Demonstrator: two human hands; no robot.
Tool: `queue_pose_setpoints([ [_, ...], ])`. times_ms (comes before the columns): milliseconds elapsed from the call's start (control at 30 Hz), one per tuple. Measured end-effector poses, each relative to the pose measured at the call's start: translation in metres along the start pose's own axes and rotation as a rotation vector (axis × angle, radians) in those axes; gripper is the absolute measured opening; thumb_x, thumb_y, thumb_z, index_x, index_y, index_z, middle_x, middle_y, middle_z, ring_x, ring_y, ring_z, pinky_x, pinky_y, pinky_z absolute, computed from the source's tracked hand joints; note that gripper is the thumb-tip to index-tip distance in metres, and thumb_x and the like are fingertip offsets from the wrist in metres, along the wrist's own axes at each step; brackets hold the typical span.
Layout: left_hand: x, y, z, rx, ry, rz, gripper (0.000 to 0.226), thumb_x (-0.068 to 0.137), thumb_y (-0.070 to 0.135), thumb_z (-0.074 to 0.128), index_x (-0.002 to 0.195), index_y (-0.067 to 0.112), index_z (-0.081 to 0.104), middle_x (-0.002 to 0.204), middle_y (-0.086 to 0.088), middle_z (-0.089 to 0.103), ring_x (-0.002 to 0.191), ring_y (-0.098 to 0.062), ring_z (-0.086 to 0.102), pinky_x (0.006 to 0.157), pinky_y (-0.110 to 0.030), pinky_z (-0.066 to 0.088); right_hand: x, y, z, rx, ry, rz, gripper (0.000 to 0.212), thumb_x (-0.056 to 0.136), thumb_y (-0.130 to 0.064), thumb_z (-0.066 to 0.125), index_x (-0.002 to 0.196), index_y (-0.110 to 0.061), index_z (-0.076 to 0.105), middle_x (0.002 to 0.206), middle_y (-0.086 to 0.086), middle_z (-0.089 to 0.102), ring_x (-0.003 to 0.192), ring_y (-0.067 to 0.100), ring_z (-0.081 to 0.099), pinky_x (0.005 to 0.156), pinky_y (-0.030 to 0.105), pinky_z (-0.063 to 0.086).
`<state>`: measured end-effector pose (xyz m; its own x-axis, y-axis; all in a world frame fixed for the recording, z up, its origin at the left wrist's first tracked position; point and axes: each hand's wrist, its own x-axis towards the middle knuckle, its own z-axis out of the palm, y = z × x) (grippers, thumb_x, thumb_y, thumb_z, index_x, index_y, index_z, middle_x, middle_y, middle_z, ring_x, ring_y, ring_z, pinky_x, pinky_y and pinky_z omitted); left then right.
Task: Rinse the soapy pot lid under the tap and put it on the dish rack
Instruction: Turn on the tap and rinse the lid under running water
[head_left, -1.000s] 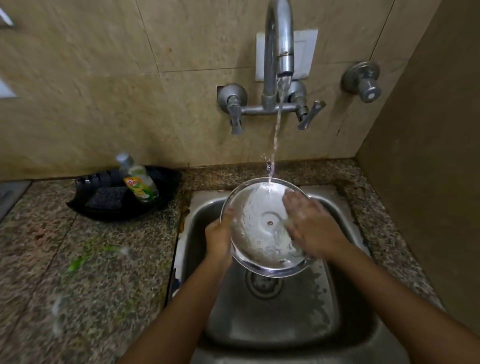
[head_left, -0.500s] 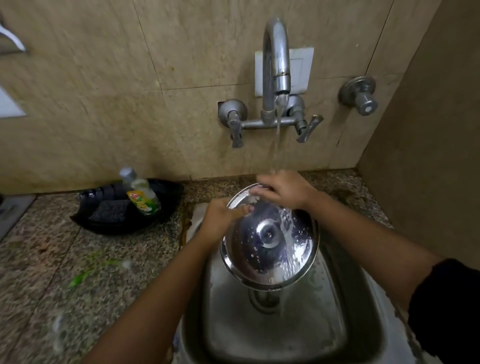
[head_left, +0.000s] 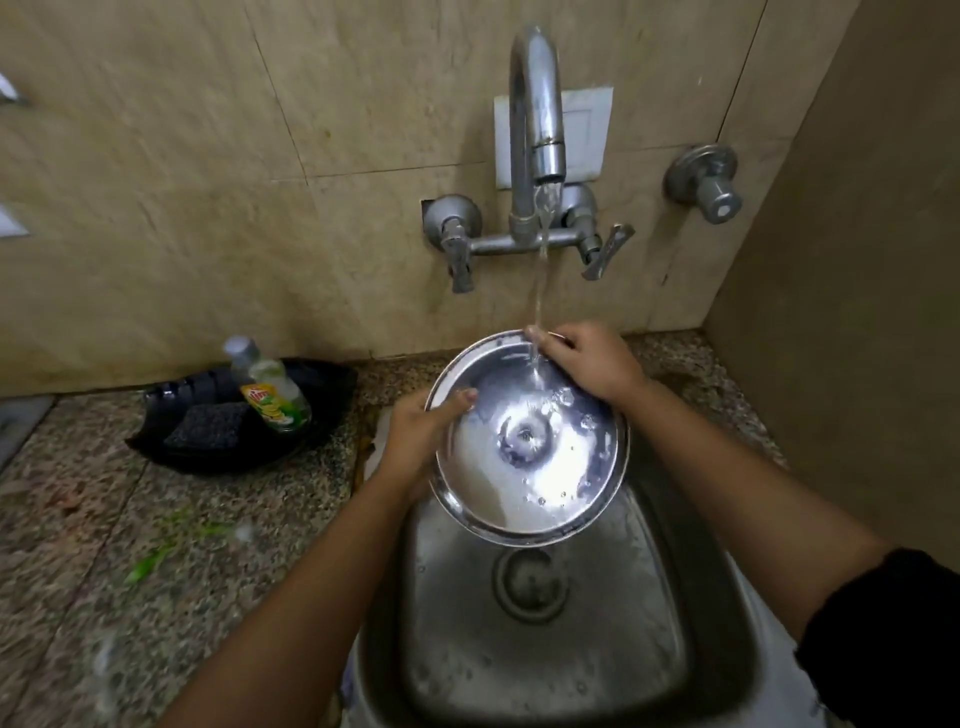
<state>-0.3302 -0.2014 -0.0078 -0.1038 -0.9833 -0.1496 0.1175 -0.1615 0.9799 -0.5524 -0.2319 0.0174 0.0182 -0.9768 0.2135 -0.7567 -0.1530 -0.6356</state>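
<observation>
A round steel pot lid with a knob at its centre is held tilted over the steel sink. Water runs from the tap onto the lid's upper part, and droplets and foam lie on its surface. My left hand grips the lid's left rim, thumb on top. My right hand holds the far right rim, fingers at the stream. No dish rack is in view.
A black tray on the granite counter at the left holds a dish-soap bottle and a dark scrub pad. Two tap levers and a separate wall valve sit on the tiled wall. A side wall closes the right.
The lid was turned from its inner side, rubbed by my right hand, to its knob side up. My right hand moved to the far rim, and the view has come closer.
</observation>
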Motion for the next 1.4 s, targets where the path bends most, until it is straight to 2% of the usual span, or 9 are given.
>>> queue_pose_setpoints([
  [200, 0.014, 0.015, 0.007, 0.374, -0.3, 0.062, 0.026, 0.077, 0.004, 0.074, 0.103, 0.004, 0.072, 0.088, -0.005, 0.074, 0.077, -0.009, 0.07, 0.072, -0.021, 0.054, 0.009, -0.045, 0.012, -0.269, -0.289, -0.247, 0.052, 0.08, -0.07, 0.052, 0.057, -0.024, 0.05, 0.057, -0.006, 0.053, 0.056, 0.009, 0.051, 0.055, 0.029, 0.036],
  [400, 0.01, 0.008, -0.007, 0.07, -0.135, -0.06, 0.024, 0.079, 0.007, 0.072, 0.102, 0.001, 0.071, 0.095, -0.018, 0.074, 0.084, -0.032, 0.07, 0.078, -0.039, 0.057, 0.009, -0.014, -0.011, 0.343, -0.224, 0.073, 0.047, 0.085, -0.052, 0.062, 0.053, -0.02, 0.051, 0.05, -0.007, 0.049, 0.046, 0.007, 0.045, 0.054, 0.026, 0.037],
  [567, 0.016, 0.027, 0.011, 0.374, -0.414, 0.015, 0.019, 0.079, 0.008, 0.073, 0.095, -0.003, 0.072, 0.094, -0.023, 0.073, 0.084, -0.026, 0.069, 0.081, -0.037, 0.054, 0.009, -0.052, 0.007, -0.057, -0.506, -0.172, 0.047, 0.082, -0.056, 0.063, 0.063, -0.013, 0.057, 0.057, -0.003, 0.051, 0.052, 0.008, 0.045, 0.057, 0.031, 0.038],
  [800, 0.011, 0.018, -0.004, 0.025, -0.17, -0.102, 0.028, 0.081, 0.01, 0.071, 0.105, -0.004, 0.069, 0.105, -0.027, 0.07, 0.091, -0.037, 0.068, 0.087, -0.049, 0.053, -0.002, -0.011, -0.01, 0.151, -0.064, 0.119, 0.06, 0.083, -0.068, 0.05, 0.065, -0.012, 0.06, 0.058, -0.001, 0.063, 0.055, 0.014, 0.057, 0.061, 0.034, 0.044],
  [933, 0.019, 0.036, 0.013, 0.405, -0.427, -0.053, 0.025, 0.078, 0.004, 0.073, 0.102, -0.006, 0.07, 0.097, -0.018, 0.072, 0.09, -0.023, 0.068, 0.084, -0.031, 0.053, -0.005, -0.046, 0.002, -0.064, -0.309, -0.111, 0.049, 0.082, -0.06, 0.06, 0.059, -0.017, 0.054, 0.055, -0.006, 0.052, 0.053, 0.009, 0.048, 0.054, 0.029, 0.036],
  [1000, 0.02, 0.035, 0.016, 0.382, -0.434, -0.005, 0.022, 0.078, 0.003, 0.072, 0.098, -0.007, 0.07, 0.099, -0.021, 0.071, 0.09, -0.023, 0.066, 0.086, -0.032, 0.052, 0.0, -0.049, 0.003, -0.063, -0.315, -0.136, 0.048, 0.081, -0.056, 0.065, 0.058, -0.017, 0.05, 0.055, -0.004, 0.049, 0.054, 0.01, 0.045, 0.054, 0.03, 0.035],
  [1133, 0.013, 0.03, 0.007, 0.161, -0.241, -0.026, 0.029, 0.083, 0.008, 0.069, 0.106, -0.009, 0.067, 0.106, -0.029, 0.068, 0.087, -0.031, 0.065, 0.08, -0.041, 0.055, 0.006, -0.019, -0.006, 0.404, 0.115, 0.152, 0.03, 0.09, -0.044, 0.06, 0.08, -0.016, 0.061, 0.074, 0.0, 0.061, 0.07, 0.013, 0.056, 0.074, 0.033, 0.044],
  [1233, 0.01, 0.032, 0.006, 0.1, -0.142, -0.05, 0.03, 0.083, 0.016, 0.071, 0.104, -0.005, 0.069, 0.104, -0.024, 0.071, 0.087, -0.033, 0.07, 0.08, -0.042, 0.057, 0.016, -0.018, -0.021, 0.543, 0.355, 0.359, 0.063, 0.076, -0.075, 0.049, 0.116, -0.026, 0.05, 0.098, 0.005, 0.066, 0.081, 0.021, 0.061, 0.077, 0.042, 0.051],
  [1400, 0.007, 0.036, 0.015, 0.085, -0.116, -0.031, 0.025, 0.084, 0.018, 0.07, 0.098, -0.002, 0.072, 0.099, -0.024, 0.072, 0.082, -0.031, 0.068, 0.079, -0.042, 0.055, 0.037, -0.043, -0.032, 0.593, 0.454, 0.317, 0.043, 0.093, -0.062, 0.035, 0.093, -0.024, 0.054, 0.069, 0.001, 0.065, 0.054, 0.021, 0.061, 0.058, 0.039, 0.052],
])
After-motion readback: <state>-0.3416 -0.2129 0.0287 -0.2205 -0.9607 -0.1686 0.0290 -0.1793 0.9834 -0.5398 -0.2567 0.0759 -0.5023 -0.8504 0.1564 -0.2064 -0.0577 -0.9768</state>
